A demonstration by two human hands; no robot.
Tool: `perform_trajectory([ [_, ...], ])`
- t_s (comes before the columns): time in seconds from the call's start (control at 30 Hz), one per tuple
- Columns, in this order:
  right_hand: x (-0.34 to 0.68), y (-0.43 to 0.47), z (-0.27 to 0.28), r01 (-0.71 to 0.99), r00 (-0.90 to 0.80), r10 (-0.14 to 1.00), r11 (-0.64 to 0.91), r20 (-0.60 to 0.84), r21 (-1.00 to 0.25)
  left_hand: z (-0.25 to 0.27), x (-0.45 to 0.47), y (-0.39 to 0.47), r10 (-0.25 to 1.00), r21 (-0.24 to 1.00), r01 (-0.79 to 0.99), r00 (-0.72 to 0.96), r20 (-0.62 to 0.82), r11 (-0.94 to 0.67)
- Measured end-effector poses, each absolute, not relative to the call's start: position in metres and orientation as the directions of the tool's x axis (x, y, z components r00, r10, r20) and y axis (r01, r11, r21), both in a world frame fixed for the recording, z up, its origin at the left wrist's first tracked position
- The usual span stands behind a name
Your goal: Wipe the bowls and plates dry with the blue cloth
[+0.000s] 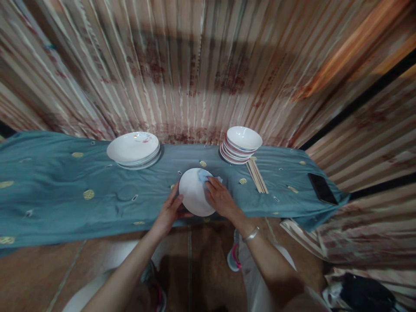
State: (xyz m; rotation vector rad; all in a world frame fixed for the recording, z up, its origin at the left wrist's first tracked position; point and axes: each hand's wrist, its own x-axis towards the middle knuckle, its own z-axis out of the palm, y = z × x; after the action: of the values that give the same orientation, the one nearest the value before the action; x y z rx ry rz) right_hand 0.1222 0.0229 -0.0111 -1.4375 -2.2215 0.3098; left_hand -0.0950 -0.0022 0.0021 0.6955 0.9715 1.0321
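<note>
A round white plate (194, 195) is held above the near edge of the cloth-covered table, its face turned up toward me. My left hand (171, 204) grips its left rim, with the thumb over the top and the fingers underneath. Against the upper right of the plate, my right hand (221, 197) presses a pale blue cloth (203, 175) under its fingertips. Part of the cloth is hidden by those fingers.
A stack of larger plates (133, 148) stands at the back left. Stacked bowls (242, 141) are at the back right, with several wooden chopsticks (256, 175) beside them. A black phone (322, 189) lies near the right end of the teal tablecloth (110, 208). Curtains (201, 78) hang behind.
</note>
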Motion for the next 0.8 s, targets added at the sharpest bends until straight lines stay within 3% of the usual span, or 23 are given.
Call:
perform_trajectory([
  [0.8,0.099,0.002,0.003,0.447,-0.523,0.814,0.515,0.253,-0.732,0.003,-0.095,0.0,0.915,0.835,-0.375,0.179,-0.362,0.403],
])
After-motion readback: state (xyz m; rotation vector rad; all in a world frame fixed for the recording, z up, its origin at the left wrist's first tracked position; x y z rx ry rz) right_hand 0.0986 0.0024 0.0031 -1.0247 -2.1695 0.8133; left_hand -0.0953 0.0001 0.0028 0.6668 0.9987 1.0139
